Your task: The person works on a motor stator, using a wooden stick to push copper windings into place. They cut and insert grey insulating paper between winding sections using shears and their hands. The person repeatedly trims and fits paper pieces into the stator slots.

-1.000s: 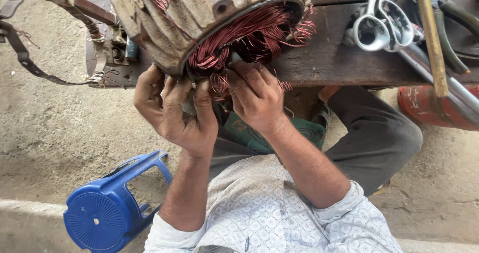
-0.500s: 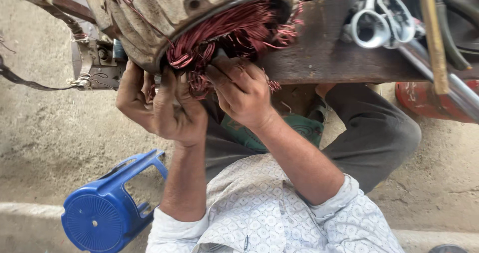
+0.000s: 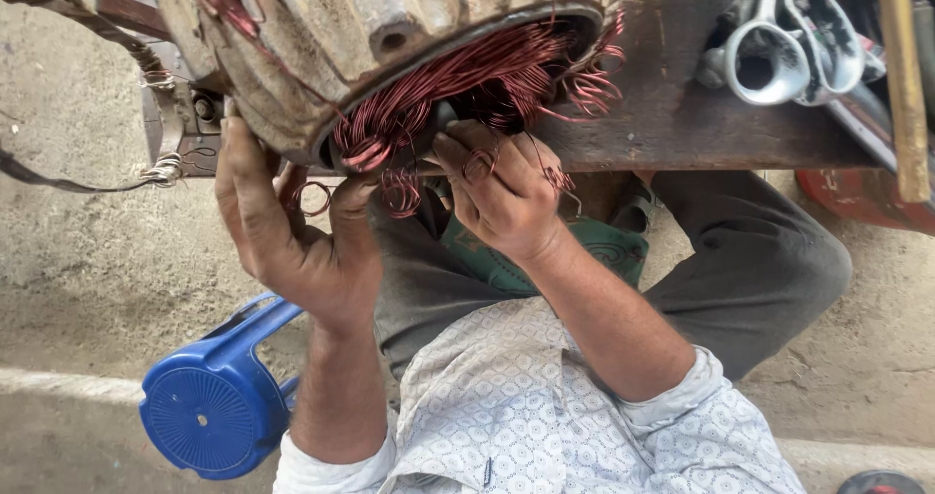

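Our left hand (image 3: 292, 241) cups the rim of the grimy ribbed grey metal motor housing (image 3: 390, 46) lying on the dark worn wooden bench (image 3: 672, 114), our right hand (image 3: 502, 192) pinches its reddish copper wire coils (image 3: 467, 85), metal tools (image 3: 789, 46) beyond, blue plastic stool (image 3: 209, 406) below.

Soft, even daylight — no hard shadows, no glare. Dim inside the motor housing (image 3: 390, 56) and under the desk (image 3: 672, 124). Focus decent mid-frame; slight softness and wide-angle stretch at the edges — floor (image 3: 78, 260) grain still readable.
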Available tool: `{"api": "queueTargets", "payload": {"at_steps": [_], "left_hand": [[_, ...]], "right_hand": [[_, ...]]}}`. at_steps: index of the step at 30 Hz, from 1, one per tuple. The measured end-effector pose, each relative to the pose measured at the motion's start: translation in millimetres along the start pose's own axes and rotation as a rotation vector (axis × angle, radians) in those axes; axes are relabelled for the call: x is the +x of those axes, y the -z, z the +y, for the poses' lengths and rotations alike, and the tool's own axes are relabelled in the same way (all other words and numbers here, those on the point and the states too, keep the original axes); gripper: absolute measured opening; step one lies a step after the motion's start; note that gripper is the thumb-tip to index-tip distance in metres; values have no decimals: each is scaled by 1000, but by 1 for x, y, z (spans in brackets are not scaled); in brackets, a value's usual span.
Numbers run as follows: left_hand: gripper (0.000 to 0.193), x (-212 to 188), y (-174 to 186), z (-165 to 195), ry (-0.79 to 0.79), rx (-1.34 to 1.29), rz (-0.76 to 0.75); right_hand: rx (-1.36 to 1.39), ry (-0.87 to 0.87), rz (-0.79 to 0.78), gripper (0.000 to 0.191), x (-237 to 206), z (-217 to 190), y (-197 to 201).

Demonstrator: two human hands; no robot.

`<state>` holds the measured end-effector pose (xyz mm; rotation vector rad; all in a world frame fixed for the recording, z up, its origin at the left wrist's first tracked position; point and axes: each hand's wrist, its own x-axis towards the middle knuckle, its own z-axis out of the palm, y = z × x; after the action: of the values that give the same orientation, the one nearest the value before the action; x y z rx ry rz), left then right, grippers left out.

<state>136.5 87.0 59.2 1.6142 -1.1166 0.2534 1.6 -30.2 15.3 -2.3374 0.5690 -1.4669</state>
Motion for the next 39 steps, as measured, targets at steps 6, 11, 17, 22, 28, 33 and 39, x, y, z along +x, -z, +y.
{"api": "queueTargets", "payload": {"at_steps": [6, 11, 17, 22, 28, 33, 39], "left_hand": [[69, -2, -10, 3, 40, 21, 35], [70, 2, -5, 2, 11, -47, -2], [80, 3, 14, 3, 0, -176, -154], [81, 2, 10, -1, -2, -233, -138], [80, 3, 4, -5, -30, -115, -63], [78, 1, 1, -6, -28, -108, -55], [81, 3, 0, -7, -60, -22, -18]], "right_hand": [[-69, -39, -55, 29, 3, -3, 1], [35, -55, 0, 26, 10, -9, 7], [156, 18, -27, 25, -15, -31, 31], [193, -11, -186, 21, -39, -45, 47], [237, -69, -253, 17, -45, -57, 44], [289, -145, -427, 14, -53, -68, 32], [342, -207, -659, 16, -55, -84, 21]]}}
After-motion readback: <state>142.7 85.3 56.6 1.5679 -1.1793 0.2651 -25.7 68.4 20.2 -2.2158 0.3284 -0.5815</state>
